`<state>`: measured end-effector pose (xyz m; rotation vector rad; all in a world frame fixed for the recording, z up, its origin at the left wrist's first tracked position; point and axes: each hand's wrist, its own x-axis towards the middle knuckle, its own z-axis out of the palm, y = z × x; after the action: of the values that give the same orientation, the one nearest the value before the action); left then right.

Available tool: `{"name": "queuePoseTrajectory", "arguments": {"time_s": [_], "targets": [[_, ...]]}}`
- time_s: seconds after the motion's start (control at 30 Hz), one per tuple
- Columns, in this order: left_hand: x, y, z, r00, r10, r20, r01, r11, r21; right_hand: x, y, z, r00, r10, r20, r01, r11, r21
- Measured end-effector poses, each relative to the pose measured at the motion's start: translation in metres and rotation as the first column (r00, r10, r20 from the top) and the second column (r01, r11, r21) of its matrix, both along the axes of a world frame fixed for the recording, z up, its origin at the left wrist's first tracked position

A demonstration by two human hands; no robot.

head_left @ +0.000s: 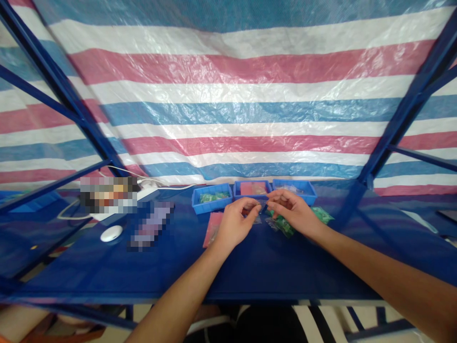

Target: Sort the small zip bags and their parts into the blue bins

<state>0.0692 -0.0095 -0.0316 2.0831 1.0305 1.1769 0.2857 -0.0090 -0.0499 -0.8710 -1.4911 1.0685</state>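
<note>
My left hand [237,223] has its thumb and forefinger pinched on the edge of a small clear plastic bag [263,206]. On the other side of that bag, my right hand [293,209] closes thumb and fingers on it. What the bag contains is too small to make out. Below my right hand lie green packets [286,227], partly covered by it. A pink packet [213,226] rests beside my left hand, partly hidden by it.
Behind my hands stand a left blue bin [210,206] with green packets, a middle blue bin [237,192] with pink contents and a right blue bin [311,194] with clear bags. A white oval object [111,233] lies left. Blue frame posts [400,128] flank the table.
</note>
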Motion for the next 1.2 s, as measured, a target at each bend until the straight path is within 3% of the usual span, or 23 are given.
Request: {"name": "queuePoseTrajectory", "arguments": {"time_s": [0.1,0.3,0.47,0.6,0.7,0.8,0.87,1.0,1.1,1.2], "targets": [[0.0,0.0,-0.002,0.997,0.005,0.072,-0.002,0.999,-0.039,-0.001,-0.001,0.002,1.0,0.02,-0.022,-0.02,1.0,0.02],[0.001,0.004,-0.007,0.985,-0.029,0.17,0.043,0.996,-0.083,-0.004,-0.011,0.012,0.985,0.149,0.085,-0.15,0.989,0.007],[0.002,0.008,-0.012,0.973,-0.021,0.231,0.051,0.991,-0.124,-0.003,-0.01,0.011,0.98,0.152,0.127,-0.152,0.988,-0.009],[0.002,0.007,-0.01,0.973,0.004,0.229,0.017,0.996,-0.091,0.001,-0.004,0.006,0.991,-0.003,0.131,-0.006,0.998,0.067],[0.001,0.004,-0.006,0.991,0.016,0.13,-0.018,1.0,0.012,0.01,0.002,0.007,0.953,-0.223,0.207,0.165,0.949,0.268],[-0.001,-0.001,-0.002,0.999,0.017,-0.049,-0.009,0.987,0.162,0.026,0.009,0.013,0.834,-0.417,0.361,0.206,0.842,0.498],[-0.002,-0.003,0.0,0.986,0.004,-0.169,0.035,0.973,0.228,0.036,0.014,0.017,0.731,-0.516,0.446,0.207,0.791,0.576],[-0.005,-0.004,0.002,0.947,0.0,-0.323,0.086,0.963,0.254,0.058,0.029,0.017,0.489,-0.668,0.561,0.268,0.727,0.632],[-0.006,-0.004,0.003,0.935,0.031,-0.353,0.067,0.962,0.264,0.073,0.037,0.014,0.307,-0.696,0.649,0.292,0.718,0.632],[-0.008,-0.003,0.004,0.931,0.043,-0.363,0.059,0.962,0.268,0.082,0.038,0.015,0.219,-0.715,0.664,0.294,0.697,0.654]]}}
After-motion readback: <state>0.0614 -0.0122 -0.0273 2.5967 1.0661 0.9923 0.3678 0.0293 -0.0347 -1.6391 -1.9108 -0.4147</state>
